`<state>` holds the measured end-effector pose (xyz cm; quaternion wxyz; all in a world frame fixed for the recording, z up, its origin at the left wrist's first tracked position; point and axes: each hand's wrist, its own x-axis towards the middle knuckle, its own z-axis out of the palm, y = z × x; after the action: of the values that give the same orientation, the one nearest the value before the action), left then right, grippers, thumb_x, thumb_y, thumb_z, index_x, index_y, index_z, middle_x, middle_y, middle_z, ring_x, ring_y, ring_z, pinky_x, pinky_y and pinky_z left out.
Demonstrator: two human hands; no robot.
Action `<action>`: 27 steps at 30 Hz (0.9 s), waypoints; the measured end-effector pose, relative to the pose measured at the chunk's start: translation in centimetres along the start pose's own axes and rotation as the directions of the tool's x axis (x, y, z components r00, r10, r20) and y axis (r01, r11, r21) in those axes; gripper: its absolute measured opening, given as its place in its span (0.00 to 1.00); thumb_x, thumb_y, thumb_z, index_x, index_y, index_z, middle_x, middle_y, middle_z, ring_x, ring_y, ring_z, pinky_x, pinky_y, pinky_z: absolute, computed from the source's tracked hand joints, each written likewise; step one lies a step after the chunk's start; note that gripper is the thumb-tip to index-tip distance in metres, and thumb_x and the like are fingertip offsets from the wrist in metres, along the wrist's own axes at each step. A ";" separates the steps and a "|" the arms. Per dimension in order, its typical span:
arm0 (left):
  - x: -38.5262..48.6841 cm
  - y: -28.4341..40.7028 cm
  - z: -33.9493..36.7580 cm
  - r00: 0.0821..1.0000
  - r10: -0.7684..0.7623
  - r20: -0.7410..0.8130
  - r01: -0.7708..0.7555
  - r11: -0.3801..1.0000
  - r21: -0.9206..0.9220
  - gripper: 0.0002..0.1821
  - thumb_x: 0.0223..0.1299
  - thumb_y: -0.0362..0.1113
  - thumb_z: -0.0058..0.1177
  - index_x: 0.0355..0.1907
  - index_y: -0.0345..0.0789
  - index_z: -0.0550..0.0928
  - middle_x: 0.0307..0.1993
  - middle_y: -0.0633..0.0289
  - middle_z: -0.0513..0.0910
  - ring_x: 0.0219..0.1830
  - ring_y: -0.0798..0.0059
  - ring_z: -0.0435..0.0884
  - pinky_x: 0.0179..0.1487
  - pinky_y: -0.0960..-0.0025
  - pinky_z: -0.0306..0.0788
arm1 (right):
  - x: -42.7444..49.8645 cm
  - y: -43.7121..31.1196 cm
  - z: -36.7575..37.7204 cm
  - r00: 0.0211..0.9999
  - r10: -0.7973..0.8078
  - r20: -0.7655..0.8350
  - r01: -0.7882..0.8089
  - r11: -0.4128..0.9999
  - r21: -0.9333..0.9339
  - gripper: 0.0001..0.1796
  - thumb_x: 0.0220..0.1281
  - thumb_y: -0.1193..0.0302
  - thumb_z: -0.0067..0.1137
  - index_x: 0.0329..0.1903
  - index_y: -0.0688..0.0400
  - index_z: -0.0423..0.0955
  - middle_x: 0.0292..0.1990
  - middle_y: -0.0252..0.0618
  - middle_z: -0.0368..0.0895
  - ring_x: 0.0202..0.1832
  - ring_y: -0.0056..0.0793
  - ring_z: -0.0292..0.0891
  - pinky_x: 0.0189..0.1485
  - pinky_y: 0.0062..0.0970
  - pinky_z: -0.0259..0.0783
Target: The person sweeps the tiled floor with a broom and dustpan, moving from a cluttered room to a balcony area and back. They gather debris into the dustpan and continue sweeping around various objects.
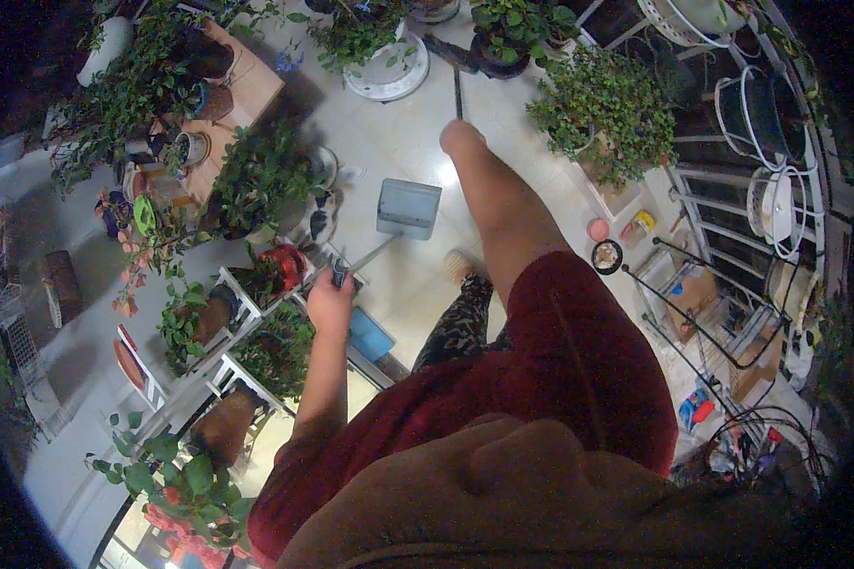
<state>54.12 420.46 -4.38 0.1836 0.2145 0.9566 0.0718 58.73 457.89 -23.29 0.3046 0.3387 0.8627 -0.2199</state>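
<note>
My left hand (329, 304) is closed around the dark grip of a long-handled dustpan. The grey dustpan (409, 206) rests on the pale tiled floor ahead of me, its handle slanting up to that hand. My right arm is stretched far forward, and my right hand (462, 137) grips the thin dark stick of a broom (458, 92). The dark broom head (450, 54) lies on the floor between a white round plant stand (391, 75) and a dark plant pot (499, 60). Fine dirt on the floor is too small to tell.
Potted plants crowd both sides, including a bushy one (605, 107) at right and a leafy one (263, 178) at left. A red pot (282, 270) stands near my left hand. A black metal rack (712, 306) and a small round bowl (606, 256) are at right.
</note>
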 end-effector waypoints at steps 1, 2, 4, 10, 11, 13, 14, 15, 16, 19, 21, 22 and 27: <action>0.0 -0.1 0.0 1.000 0.008 -0.017 -0.008 1.000 0.001 0.21 0.53 0.51 0.58 0.44 0.40 0.81 0.32 0.49 0.83 0.37 0.49 0.82 0.41 0.53 0.74 | -0.9 0.4 1.3 0.999 -0.053 0.011 0.054 0.992 -0.114 0.12 0.60 0.67 0.52 0.38 0.59 0.82 0.45 0.43 0.83 0.45 0.38 0.82 0.46 0.40 0.78; 0.0 -0.2 0.0 0.999 0.017 -0.035 -0.017 1.000 0.002 0.21 0.53 0.51 0.58 0.44 0.40 0.81 0.32 0.49 0.83 0.37 0.49 0.82 0.41 0.53 0.74 | -2.4 0.3 3.1 0.999 -0.007 -0.048 0.004 0.998 -0.061 0.11 0.58 0.69 0.53 0.38 0.59 0.83 0.44 0.43 0.83 0.45 0.39 0.81 0.43 0.43 0.78; 0.1 -0.2 0.0 1.000 0.008 -0.016 -0.008 1.000 0.018 0.20 0.54 0.51 0.57 0.44 0.40 0.81 0.32 0.49 0.83 0.37 0.48 0.82 0.41 0.53 0.74 | -5.4 1.5 5.4 0.993 0.057 -0.103 -0.054 0.998 0.033 0.11 0.54 0.71 0.56 0.38 0.58 0.83 0.43 0.43 0.83 0.46 0.42 0.80 0.41 0.45 0.78; 0.4 0.3 -0.6 0.998 -0.029 0.064 0.028 0.999 0.021 0.18 0.54 0.51 0.57 0.39 0.38 0.81 0.32 0.48 0.83 0.37 0.47 0.81 0.41 0.52 0.74 | -21.6 12.8 5.6 0.999 -0.026 -0.042 0.031 0.994 0.103 0.16 0.57 0.67 0.53 0.46 0.59 0.77 0.40 0.50 0.82 0.46 0.44 0.80 0.45 0.38 0.76; 0.4 0.4 -0.7 0.999 -0.014 0.050 0.014 1.000 0.007 0.18 0.54 0.51 0.57 0.38 0.38 0.80 0.32 0.48 0.83 0.37 0.47 0.81 0.41 0.52 0.74 | -23.7 14.3 5.0 0.991 0.075 -0.110 -0.044 0.964 0.264 0.17 0.56 0.67 0.54 0.48 0.58 0.77 0.41 0.52 0.81 0.47 0.44 0.79 0.46 0.38 0.76; 0.4 0.5 -0.8 1.000 0.008 0.022 -0.008 1.000 0.000 0.18 0.54 0.51 0.57 0.37 0.37 0.80 0.31 0.48 0.83 0.37 0.46 0.81 0.40 0.52 0.73 | -27.7 15.8 5.4 0.974 0.185 -0.131 -0.146 0.953 0.264 0.21 0.59 0.69 0.47 0.55 0.55 0.73 0.42 0.53 0.81 0.44 0.52 0.79 0.48 0.46 0.74; 0.3 0.5 -0.8 1.000 0.018 0.016 -0.018 1.000 0.009 0.18 0.54 0.51 0.57 0.36 0.37 0.80 0.31 0.48 0.83 0.37 0.46 0.81 0.40 0.51 0.73 | -27.6 16.2 5.5 0.968 0.200 -0.150 -0.152 0.947 0.282 0.20 0.59 0.68 0.47 0.55 0.56 0.72 0.42 0.53 0.81 0.45 0.51 0.79 0.48 0.45 0.74; 0.2 0.4 -0.8 1.000 0.019 0.002 -0.019 1.000 0.022 0.18 0.54 0.51 0.57 0.36 0.37 0.79 0.31 0.48 0.83 0.36 0.46 0.81 0.40 0.51 0.73 | -27.3 15.9 6.1 0.963 0.227 -0.146 -0.181 0.944 0.277 0.20 0.59 0.68 0.47 0.55 0.57 0.72 0.43 0.53 0.81 0.45 0.50 0.79 0.48 0.45 0.74; 0.1 0.4 -0.7 1.000 0.022 0.012 -0.022 1.000 0.017 0.18 0.54 0.51 0.57 0.36 0.37 0.79 0.31 0.48 0.83 0.37 0.46 0.81 0.40 0.52 0.73 | -26.8 15.8 6.9 0.954 0.241 -0.176 -0.187 0.942 0.278 0.20 0.59 0.68 0.47 0.55 0.58 0.72 0.43 0.53 0.81 0.45 0.50 0.79 0.48 0.45 0.74; -0.2 0.3 -0.5 0.999 0.045 -0.009 -0.045 0.999 -0.012 0.18 0.54 0.51 0.57 0.37 0.37 0.79 0.32 0.47 0.83 0.37 0.46 0.81 0.41 0.52 0.73 | -19.9 15.4 7.8 0.949 0.285 -0.135 -0.242 0.933 0.266 0.19 0.58 0.68 0.48 0.51 0.61 0.72 0.41 0.52 0.81 0.44 0.48 0.80 0.46 0.42 0.75; -0.3 0.2 -0.6 0.994 0.099 -0.055 -0.102 0.993 -0.060 0.18 0.53 0.51 0.58 0.37 0.37 0.79 0.32 0.47 0.83 0.37 0.46 0.81 0.41 0.52 0.73 | -18.3 14.2 9.8 0.947 0.320 0.007 -0.290 0.848 0.443 0.17 0.58 0.69 0.47 0.50 0.60 0.73 0.38 0.52 0.82 0.40 0.45 0.81 0.43 0.41 0.76; -0.3 0.1 -0.7 0.992 0.118 -0.046 -0.120 0.992 -0.046 0.18 0.53 0.51 0.58 0.37 0.37 0.79 0.32 0.47 0.82 0.37 0.46 0.81 0.42 0.52 0.73 | -18.5 13.5 10.8 0.947 0.300 0.114 -0.315 0.801 0.509 0.18 0.58 0.69 0.47 0.51 0.61 0.73 0.36 0.52 0.82 0.37 0.44 0.81 0.40 0.41 0.76; 0.2 0.0 -0.5 0.999 0.050 0.004 -0.050 0.999 0.000 0.18 0.54 0.50 0.58 0.36 0.38 0.79 0.32 0.46 0.82 0.38 0.46 0.81 0.42 0.52 0.73 | -27.5 14.2 12.7 0.986 0.117 -0.115 -0.013 0.756 0.654 0.25 0.60 0.66 0.52 0.60 0.60 0.70 0.27 0.46 0.79 0.21 0.30 0.76 0.23 0.33 0.73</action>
<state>53.78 420.47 -3.95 0.1837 0.2384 0.9506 0.0760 89.75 447.62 -16.35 0.1099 0.4687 0.7403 -0.4692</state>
